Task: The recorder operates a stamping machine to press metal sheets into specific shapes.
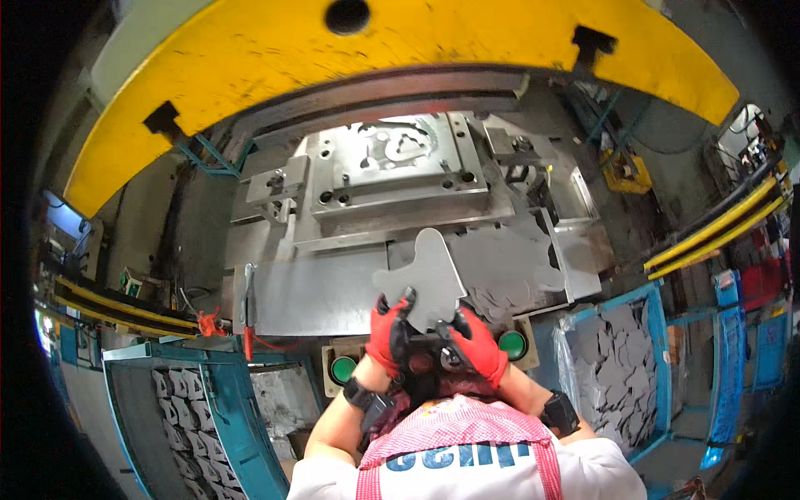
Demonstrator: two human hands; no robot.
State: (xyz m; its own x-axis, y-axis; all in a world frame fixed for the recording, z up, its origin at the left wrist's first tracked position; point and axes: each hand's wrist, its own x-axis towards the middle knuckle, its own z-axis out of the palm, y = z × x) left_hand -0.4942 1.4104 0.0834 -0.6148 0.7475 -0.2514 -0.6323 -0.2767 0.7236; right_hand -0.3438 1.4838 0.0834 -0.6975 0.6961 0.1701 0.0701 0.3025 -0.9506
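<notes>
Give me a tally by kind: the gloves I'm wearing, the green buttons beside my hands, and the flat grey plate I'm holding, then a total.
Red-and-black gloves: 2
Round green buttons: 2
Flat grey plate: 1
Total: 5

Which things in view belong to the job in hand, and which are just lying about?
Seemingly in the job:
flat grey piece, held by left hand and right hand
grey sheets
metal die

Apparently lying about:
red-handled tool
orange-red bundle
yellow crate

The plate (427, 285) is in front of the die (396, 173).
</notes>
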